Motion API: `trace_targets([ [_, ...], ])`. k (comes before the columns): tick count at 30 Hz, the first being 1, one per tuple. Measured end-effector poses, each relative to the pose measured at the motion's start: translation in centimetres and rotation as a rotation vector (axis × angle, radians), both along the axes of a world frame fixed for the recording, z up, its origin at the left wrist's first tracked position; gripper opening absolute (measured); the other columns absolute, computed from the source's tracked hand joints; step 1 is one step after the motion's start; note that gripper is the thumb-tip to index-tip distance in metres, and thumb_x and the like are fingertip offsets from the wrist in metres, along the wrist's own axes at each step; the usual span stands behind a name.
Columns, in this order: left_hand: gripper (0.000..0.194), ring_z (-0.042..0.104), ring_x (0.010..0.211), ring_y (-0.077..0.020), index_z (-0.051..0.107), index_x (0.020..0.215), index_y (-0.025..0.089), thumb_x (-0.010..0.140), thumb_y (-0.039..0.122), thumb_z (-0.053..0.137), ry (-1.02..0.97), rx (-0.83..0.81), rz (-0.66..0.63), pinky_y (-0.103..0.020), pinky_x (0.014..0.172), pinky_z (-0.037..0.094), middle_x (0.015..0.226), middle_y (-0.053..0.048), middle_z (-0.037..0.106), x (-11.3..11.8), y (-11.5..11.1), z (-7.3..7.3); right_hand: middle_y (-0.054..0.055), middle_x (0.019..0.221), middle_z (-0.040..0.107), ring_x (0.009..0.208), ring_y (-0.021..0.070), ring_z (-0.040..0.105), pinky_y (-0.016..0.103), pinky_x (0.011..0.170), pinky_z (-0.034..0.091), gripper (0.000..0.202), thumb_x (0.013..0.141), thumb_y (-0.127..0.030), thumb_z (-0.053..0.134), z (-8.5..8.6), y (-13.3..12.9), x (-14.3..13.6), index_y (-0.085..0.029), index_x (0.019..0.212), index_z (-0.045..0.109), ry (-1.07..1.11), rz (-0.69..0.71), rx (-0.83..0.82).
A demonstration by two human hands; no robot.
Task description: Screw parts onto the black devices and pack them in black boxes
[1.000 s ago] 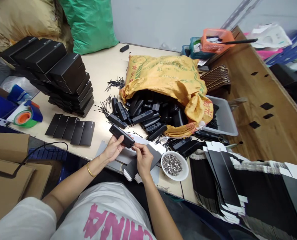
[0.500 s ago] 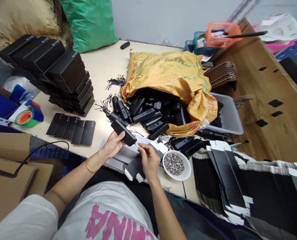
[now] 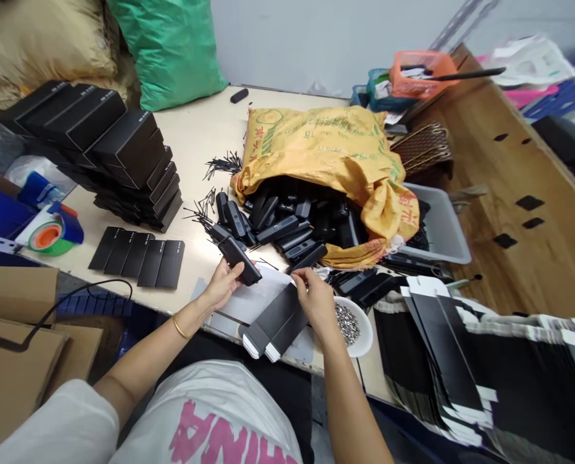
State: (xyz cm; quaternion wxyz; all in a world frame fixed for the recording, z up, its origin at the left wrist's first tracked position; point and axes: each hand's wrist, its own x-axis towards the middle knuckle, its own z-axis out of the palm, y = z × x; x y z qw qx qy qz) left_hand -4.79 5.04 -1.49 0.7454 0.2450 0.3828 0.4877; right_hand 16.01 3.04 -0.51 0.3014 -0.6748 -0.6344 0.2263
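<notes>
Cartons come first from where I watch: a flat black carton [image 3: 275,320] lies at the near desk [image 3: 195,138] edge, and my right hand [image 3: 318,303] rests on its far end, fingers together pinching it. Just right of that hand stands a white bowl of small metal parts [image 3: 352,323]. My left hand [image 3: 224,287] has its fingers clamped on a black device [image 3: 239,260], tilted above the desk. Farther out, a yellow sack [image 3: 331,154] spills more black devices, and finished black boxes [image 3: 108,148] are stacked at far left.
</notes>
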Motion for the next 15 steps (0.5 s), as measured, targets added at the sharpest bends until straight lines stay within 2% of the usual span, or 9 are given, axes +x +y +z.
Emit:
trace_targets([
  [4,0.047,0.064,0.088,-0.0197,0.049,0.108,0.018,0.071,0.035,0.073,0.071,-0.009,0.02,-0.037,0.081,0.051,0.101,-0.008,0.065,-0.4,0.2,0.2,0.006,0.08,0.068,0.073,0.0211,0.06,0.032,0.069,0.042,0.02,0.084,-0.033,0.043,0.0,1.3,0.9,-0.021,0.08,0.058,-0.102,0.009,-0.054],
  [7,0.05,0.063,0.085,-0.0186,0.052,0.111,0.019,0.069,0.037,0.073,0.248,0.03,0.062,-0.03,0.075,0.052,0.096,-0.006,0.066,-1.8,0.8,-0.3,0.006,0.08,0.067,0.073,0.0211,0.06,0.032,0.068,0.041,0.02,0.084,-0.032,0.042,0.1,0.8,2.1,-0.02,0.079,0.058,-0.144,-0.004,-0.068],
  [11,0.061,0.064,0.078,-0.019,0.049,0.123,0.022,0.068,0.038,0.073,0.653,0.079,0.114,-0.027,0.069,0.05,0.093,-0.006,0.067,-5.7,1.9,-1.2,0.005,0.077,0.067,0.072,0.0216,0.061,0.03,0.064,0.04,0.015,0.084,-0.03,0.046,0.4,-1.1,3.7,-0.021,0.078,0.057,-0.256,0.004,-0.163],
  [15,0.054,0.061,0.065,-0.0201,0.056,0.117,0.021,0.068,0.039,0.071,1.05,0.121,0.023,-0.03,0.067,0.047,0.084,-0.006,0.067,-8.9,2.3,-1.7,0.008,0.082,0.067,0.08,0.0248,0.06,0.031,0.066,0.04,0.006,0.079,-0.026,0.058,0.5,-2.5,3.8,-0.021,0.079,0.057,-0.441,0.144,-0.228],
])
